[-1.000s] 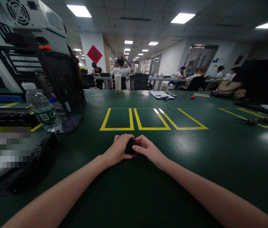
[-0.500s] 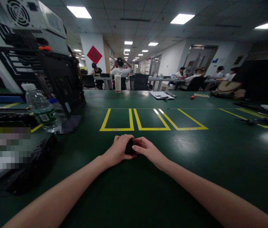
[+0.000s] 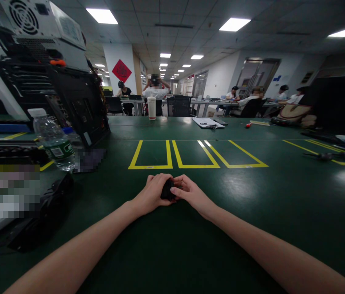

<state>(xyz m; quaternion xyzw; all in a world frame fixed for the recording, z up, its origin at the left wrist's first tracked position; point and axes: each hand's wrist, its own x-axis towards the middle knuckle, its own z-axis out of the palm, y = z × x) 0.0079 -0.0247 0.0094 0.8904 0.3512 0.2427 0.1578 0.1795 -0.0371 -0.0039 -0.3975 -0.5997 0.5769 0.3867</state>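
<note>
Both of my hands rest together on the green table (image 3: 252, 212), just in front of three yellow taped rectangles (image 3: 191, 155). My left hand (image 3: 151, 192) is curled around a small black object (image 3: 167, 190). My right hand (image 3: 187, 192) closes on the same object from the other side, thumb and fingers pinching it. Most of the object is hidden between the fingers, so I cannot make out what it is.
A water bottle (image 3: 53, 141) stands at the left beside a black open computer case (image 3: 77, 102) and stacked equipment. A white cup (image 3: 151, 107), a clipboard (image 3: 207, 122) and tools (image 3: 328, 155) lie farther off. Several people sit at desks in the background.
</note>
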